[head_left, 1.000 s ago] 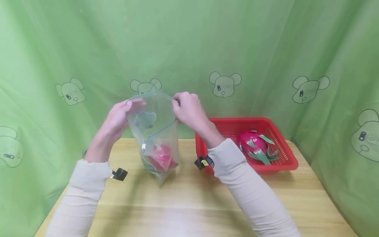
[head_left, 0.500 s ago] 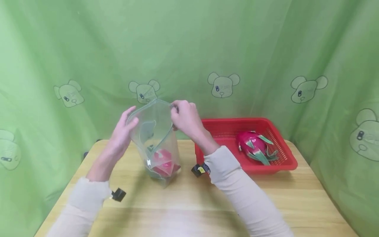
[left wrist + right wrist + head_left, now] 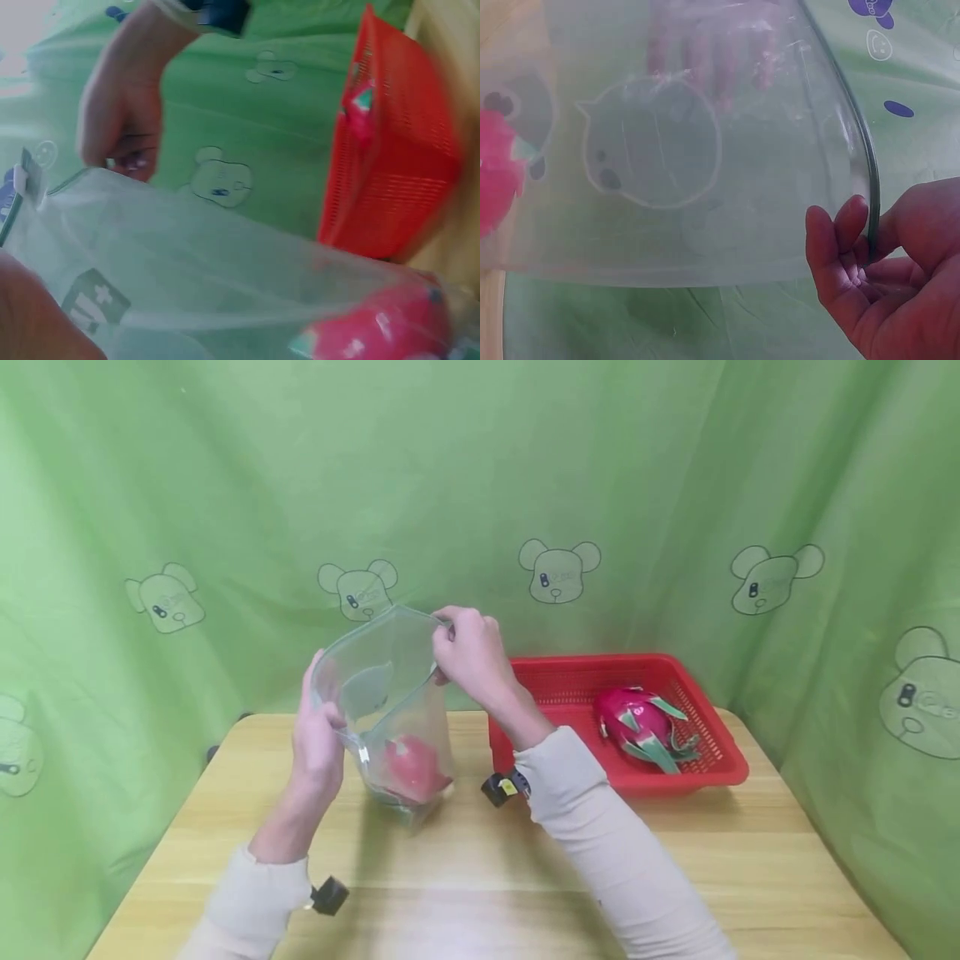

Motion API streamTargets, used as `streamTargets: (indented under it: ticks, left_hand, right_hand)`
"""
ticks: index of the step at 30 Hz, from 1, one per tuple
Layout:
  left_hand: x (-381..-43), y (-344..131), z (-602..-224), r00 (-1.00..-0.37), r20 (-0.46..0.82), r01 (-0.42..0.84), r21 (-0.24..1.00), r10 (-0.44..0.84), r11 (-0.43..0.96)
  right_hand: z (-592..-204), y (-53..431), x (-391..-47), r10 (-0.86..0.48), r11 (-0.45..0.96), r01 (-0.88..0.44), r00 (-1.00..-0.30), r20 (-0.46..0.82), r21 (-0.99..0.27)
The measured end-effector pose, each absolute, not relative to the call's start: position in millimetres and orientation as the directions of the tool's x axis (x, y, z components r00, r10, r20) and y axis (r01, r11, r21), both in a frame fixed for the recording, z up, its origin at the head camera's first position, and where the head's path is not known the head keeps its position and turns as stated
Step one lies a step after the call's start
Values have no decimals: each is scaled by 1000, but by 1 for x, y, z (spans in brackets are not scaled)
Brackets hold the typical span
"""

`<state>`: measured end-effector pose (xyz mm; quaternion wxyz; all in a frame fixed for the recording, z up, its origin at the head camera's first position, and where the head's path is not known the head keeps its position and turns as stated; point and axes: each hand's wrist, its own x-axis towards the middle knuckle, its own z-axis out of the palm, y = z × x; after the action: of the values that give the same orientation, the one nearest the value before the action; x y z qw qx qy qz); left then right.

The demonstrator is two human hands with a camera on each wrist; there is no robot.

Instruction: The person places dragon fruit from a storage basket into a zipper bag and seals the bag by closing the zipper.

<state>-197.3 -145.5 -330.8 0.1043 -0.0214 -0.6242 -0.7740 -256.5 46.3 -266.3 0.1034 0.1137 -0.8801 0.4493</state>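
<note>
A clear zip bag (image 3: 390, 693) stands upright on the wooden table (image 3: 480, 877), mouth gaping, with a pink dragon fruit (image 3: 408, 770) at its bottom. My left hand (image 3: 318, 739) grips the bag's left side near the small white slider (image 3: 363, 752); its fingers show through the plastic (image 3: 705, 52). My right hand (image 3: 465, 652) pinches the bag's top right rim, and in the right wrist view the green zip strip runs between its fingertips (image 3: 859, 247). The left wrist view shows the bag (image 3: 225, 262), the fruit (image 3: 375, 330) and the right hand (image 3: 120, 105).
A red mesh basket (image 3: 600, 662) sits on the table's right side with a second dragon fruit (image 3: 637, 722) in it. Green cloth with bear prints (image 3: 558, 568) hangs behind and around the table. Bare tabletop lies in front of the bag.
My left hand has slid down from the bag's top left corner to its left side near the slider. The right hand kept its pinch on the top right rim.
</note>
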Motion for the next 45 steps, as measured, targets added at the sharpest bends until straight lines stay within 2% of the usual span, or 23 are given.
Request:
streamTargets:
  ticks: [5,14,21,28,37,45]
  left_hand:
    - [-211,-154,-305,-994,91,102,970,-61,-222]
    - [-217,-173,-271,-997,39,22,967,64,-253]
    - [-224,-177,-259,-995,41,13,962,96,-272]
    - [-231,-185,-260,-994,79,61,976,81,-208]
    - [-239,-192,-283,-990,130,126,990,56,-71]
    - [-232,-185,-302,-977,189,194,980,100,45]
  right_hand:
    - [-261,50,-260,-109,572,-307,-948,300,-761]
    - [-245,54,-262,-99,571,-334,-935,341,-750]
    - [-238,50,-258,-112,552,-385,-913,392,-740]
    - [-245,47,-263,-139,507,-405,-910,392,-761]
    - [-272,44,-271,-179,507,-442,-894,411,-740]
    - [-283,51,-264,-225,535,-458,-887,403,-710]
